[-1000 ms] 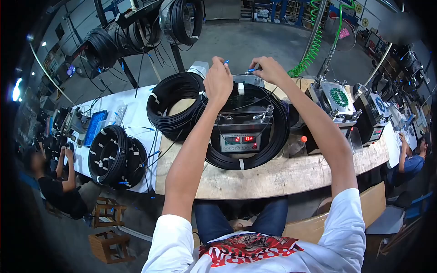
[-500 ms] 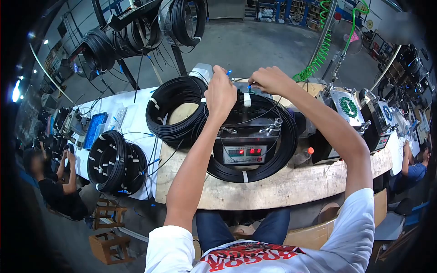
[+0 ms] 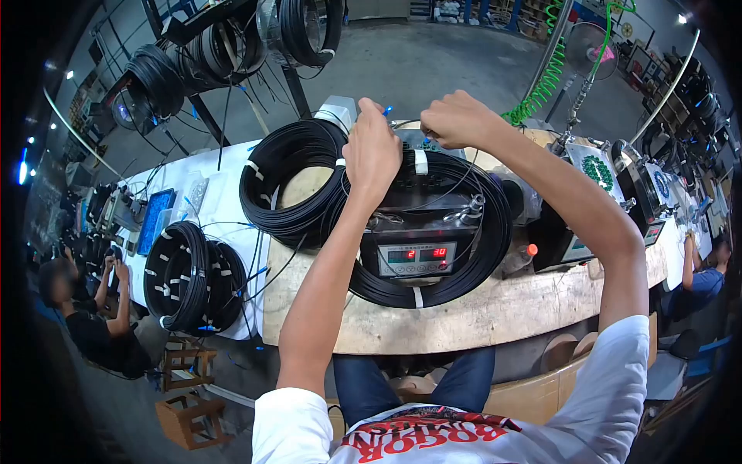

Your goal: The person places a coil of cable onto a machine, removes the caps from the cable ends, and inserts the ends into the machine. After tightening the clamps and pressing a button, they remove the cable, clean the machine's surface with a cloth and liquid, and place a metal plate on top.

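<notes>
My left hand [image 3: 372,151] is closed above the back of the test box, and a blue-tipped black cable [image 3: 387,111] sticks out at its fingertips. My right hand [image 3: 461,121] is closed just to the right, fingers bent down over the back of the box; what it grips is hidden. A blue connector [image 3: 427,142] shows just below those fingers. The test box [image 3: 417,259] has a red lit display reading 2 and 30. A large black cable coil [image 3: 495,255], bound with white ties, lies around the box. Another black cable coil [image 3: 270,205] rests left of it.
Smaller black coils [image 3: 185,274] lie on the white table at left, near a blue tray [image 3: 158,220]. An orange-capped bottle [image 3: 519,261] and another machine with a green ring [image 3: 597,174] stand at right. Cable coils hang on a rack [image 3: 301,31]. Co-workers sit on both sides.
My right hand has lifted slightly, now a little above the blue connector. The display's right number went from 0.0 to 30. My view has shifted slightly.
</notes>
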A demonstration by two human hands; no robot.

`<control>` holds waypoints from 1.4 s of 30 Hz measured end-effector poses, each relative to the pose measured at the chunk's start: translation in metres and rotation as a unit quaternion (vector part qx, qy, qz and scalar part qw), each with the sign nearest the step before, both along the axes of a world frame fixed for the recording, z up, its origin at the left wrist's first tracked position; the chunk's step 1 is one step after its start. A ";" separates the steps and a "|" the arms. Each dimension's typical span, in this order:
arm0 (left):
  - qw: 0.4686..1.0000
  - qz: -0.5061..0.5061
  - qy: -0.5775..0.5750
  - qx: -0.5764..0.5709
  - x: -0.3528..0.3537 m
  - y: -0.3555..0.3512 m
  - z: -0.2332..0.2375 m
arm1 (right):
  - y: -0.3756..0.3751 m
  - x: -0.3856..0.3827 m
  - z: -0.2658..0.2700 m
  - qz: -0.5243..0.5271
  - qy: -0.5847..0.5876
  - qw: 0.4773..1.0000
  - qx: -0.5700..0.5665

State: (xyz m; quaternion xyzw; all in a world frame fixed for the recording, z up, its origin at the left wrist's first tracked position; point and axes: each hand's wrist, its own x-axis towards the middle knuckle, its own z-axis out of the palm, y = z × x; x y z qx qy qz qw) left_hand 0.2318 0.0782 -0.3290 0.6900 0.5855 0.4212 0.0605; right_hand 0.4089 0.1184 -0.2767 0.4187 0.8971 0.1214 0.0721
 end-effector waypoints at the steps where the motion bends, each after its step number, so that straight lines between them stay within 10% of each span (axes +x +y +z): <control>1: 1.000 0.003 -0.003 -0.004 0.000 0.001 0.000 | 0.000 -0.001 0.000 0.005 -0.008 1.000 0.006; 22: 1.000 0.015 -0.006 -0.009 -0.001 0.004 -0.006 | 0.001 -0.053 0.002 -0.013 -0.133 0.991 0.014; 42: 0.998 0.012 -0.064 0.026 -0.002 0.009 -0.004 | 0.006 -0.022 -0.015 -0.133 0.132 0.977 -0.106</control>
